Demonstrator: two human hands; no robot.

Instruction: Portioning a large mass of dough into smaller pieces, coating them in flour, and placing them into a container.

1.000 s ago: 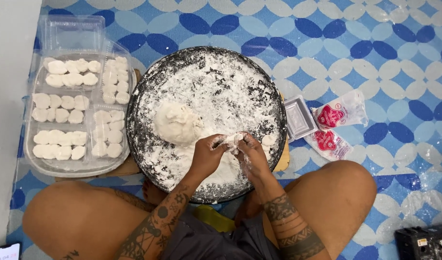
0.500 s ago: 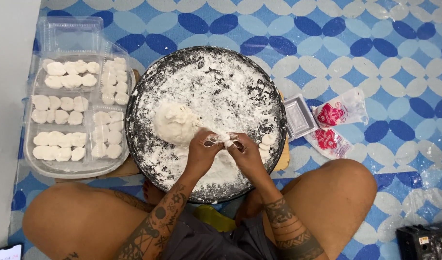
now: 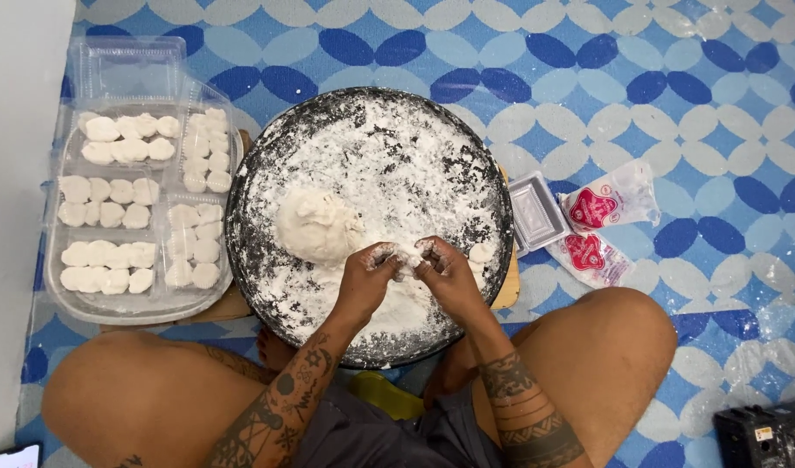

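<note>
Dough piece (image 3: 408, 257), soft and floury, sits pinched between left hand (image 3: 369, 276) and right hand (image 3: 446, 270) over the round floured tray (image 3: 267, 165).

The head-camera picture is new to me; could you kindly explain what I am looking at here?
The camera sits on a person's head and looks down at their lap while they sit cross-legged on a blue patterned mat. The left hand and right hand pinch a small piece of dough together over a round dark tray dusted with flour. A larger dough lump lies on it. To the left, a clear plastic box holds rows of shaped white pieces.
</note>
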